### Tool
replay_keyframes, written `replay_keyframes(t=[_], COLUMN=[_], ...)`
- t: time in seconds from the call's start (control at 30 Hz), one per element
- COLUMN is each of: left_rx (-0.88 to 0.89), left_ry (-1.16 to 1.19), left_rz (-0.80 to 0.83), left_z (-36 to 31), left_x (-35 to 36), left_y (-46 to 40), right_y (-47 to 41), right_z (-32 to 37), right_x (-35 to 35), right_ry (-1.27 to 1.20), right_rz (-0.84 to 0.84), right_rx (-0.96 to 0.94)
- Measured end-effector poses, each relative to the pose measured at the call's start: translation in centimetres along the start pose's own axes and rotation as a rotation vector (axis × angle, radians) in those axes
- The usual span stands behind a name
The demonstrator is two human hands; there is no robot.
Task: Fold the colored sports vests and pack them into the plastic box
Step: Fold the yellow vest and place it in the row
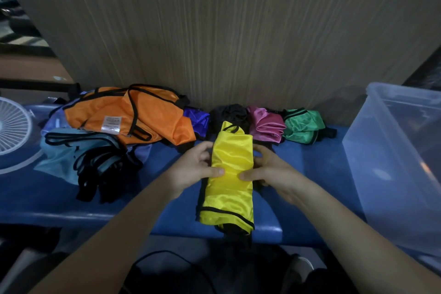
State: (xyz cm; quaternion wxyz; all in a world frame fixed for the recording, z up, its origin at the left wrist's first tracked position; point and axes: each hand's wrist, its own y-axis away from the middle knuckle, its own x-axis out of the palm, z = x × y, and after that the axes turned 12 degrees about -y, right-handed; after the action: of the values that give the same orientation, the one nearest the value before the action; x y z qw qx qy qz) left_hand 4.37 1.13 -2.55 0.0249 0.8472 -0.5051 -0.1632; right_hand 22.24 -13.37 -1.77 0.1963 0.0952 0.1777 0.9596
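A yellow vest (229, 188), folded into a long narrow strip with black trim, lies on the blue bench (310, 174), its near end hanging over the front edge. My left hand (193, 169) grips its left side with the thumb on top. My right hand (269, 169) grips its right side the same way. Behind it stand folded bundles: purple (198, 119), black (229, 113), pink (266, 124) and green (303, 125). Unfolded orange (133, 117) and light blue (69, 153) vests lie in a heap at the left. The clear plastic box (391, 167) stands at the right.
A white fan grille (12, 124) sits at the far left of the bench. A wood-grain panel (238, 31) rises right behind the bench. Dark cables and bags lie on the floor below the front edge.
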Motion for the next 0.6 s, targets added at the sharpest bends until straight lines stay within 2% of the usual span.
replay_keyframes(t=[0.17, 0.27, 0.4, 0.6], left_rx=[-0.031, -0.04, 0.037, 0.052], left_ry=[-0.02, -0.044, -0.072, -0.041], left_rz=[-0.032, -0.026, -0.025, -0.027], left_z=[-0.06, 0.03, 0.46, 0.66], left_x=[0.04, 0.07, -0.42, -0.89], left_y=[0.11, 0.12, 0.31, 0.7], right_y=[0.45, 0.44, 0.21, -0.15], right_z=[-0.09, -0.31, -0.45, -0.43], right_x=[0.4, 0.79, 0.99, 0.44], right_ry=[0.01, -0.063, -0.136, -0.165], right_rz=[0.019, 0.04, 0.05, 0.057], right_rx=[0.053, 0.01, -0.057, -0.082])
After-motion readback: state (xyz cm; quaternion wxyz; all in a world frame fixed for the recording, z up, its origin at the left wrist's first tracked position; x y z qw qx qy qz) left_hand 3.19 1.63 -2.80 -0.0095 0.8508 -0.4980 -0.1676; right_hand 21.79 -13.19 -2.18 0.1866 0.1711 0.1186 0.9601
